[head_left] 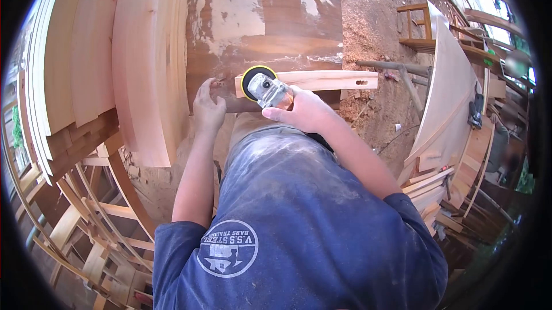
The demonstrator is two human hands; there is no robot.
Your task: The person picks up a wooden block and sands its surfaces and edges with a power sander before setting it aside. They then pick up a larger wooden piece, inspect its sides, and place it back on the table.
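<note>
My right hand (303, 110) is wrapped round the body of an angle grinder (275, 94) with a round, yellow-rimmed pad (253, 75). That pad overlaps the left end of a pale wooden strip (328, 80), which lies across the near edge of the workbench (230, 40). A slot with dark holes shows at the strip's right end. To the left of the strip, my left hand (209, 106) is at the bench edge, thumb and fingers apart, with nothing visible in it.
Wide planks (138, 57) are stacked on my left, above slatted wooden frames (109, 212). Sawdust covers the ground (374, 28) beyond the bench's right side. A large pale panel (445, 80) leans at the right, near a wooden chair-like frame (425, 22) and scrap boards.
</note>
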